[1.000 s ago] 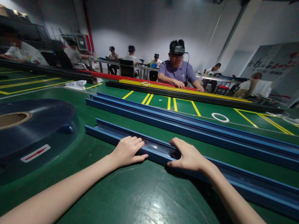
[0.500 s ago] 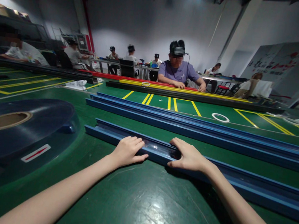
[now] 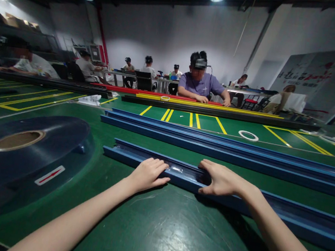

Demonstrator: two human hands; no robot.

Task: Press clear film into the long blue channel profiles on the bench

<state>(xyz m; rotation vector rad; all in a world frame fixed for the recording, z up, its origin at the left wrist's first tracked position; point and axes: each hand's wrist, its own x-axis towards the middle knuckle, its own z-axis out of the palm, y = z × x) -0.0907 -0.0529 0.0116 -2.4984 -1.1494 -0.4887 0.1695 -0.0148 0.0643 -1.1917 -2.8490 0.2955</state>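
Note:
A long blue U-shaped channel (image 3: 129,153) lies across the green table, its open side up. My left hand (image 3: 148,174) is closed over its near wall, fingers inside and thumb along the outer face. Farther right, my right hand (image 3: 220,180) straddles the same channel, with its thumb at the near wall and its fingers at the far wall. Between the hands, a glossy clear surface shows inside the channel. A second blue channel (image 3: 184,138) lies behind, roughly parallel and apart from both hands.
At the left lies a big roll of clear bluish film (image 3: 70,137) with a cardboard core. Beyond are a white ring (image 3: 248,135), yellow tape lines, and black (image 3: 158,103) and yellow strips (image 3: 234,109). A person (image 3: 202,85) in a purple shirt sits opposite; several people sit farther back.
The view has shifted slightly, so everything appears a little lower and farther right. My right hand has slid a short way right along the channel, widening the gap between my hands.

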